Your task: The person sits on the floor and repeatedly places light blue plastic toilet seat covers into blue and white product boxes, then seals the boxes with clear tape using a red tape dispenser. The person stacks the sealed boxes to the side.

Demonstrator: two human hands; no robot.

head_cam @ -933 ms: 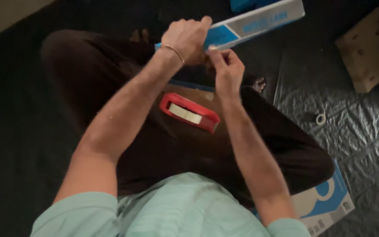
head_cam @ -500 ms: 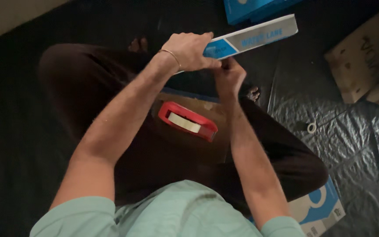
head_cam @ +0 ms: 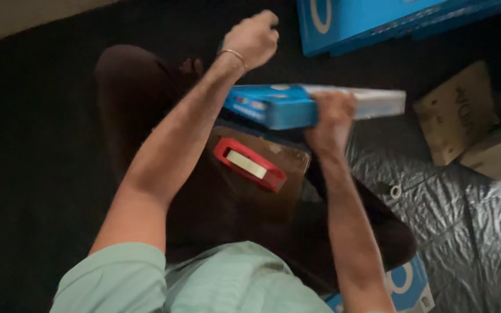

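While the right hand point(head_cam: 331, 119) grips a flat blue box point(head_cam: 297, 106) tight, a red tape holder point(head_cam: 249, 164) lies just below it on brown card point(head_cam: 273, 174). More blue boxes point(head_cam: 378, 20) sit above. The left hand point(head_cam: 253, 37), a closed fist holding nothing I can see, is up above the box.

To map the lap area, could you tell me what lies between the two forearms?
In the head view, a red tape dispenser rests on a brown board there.
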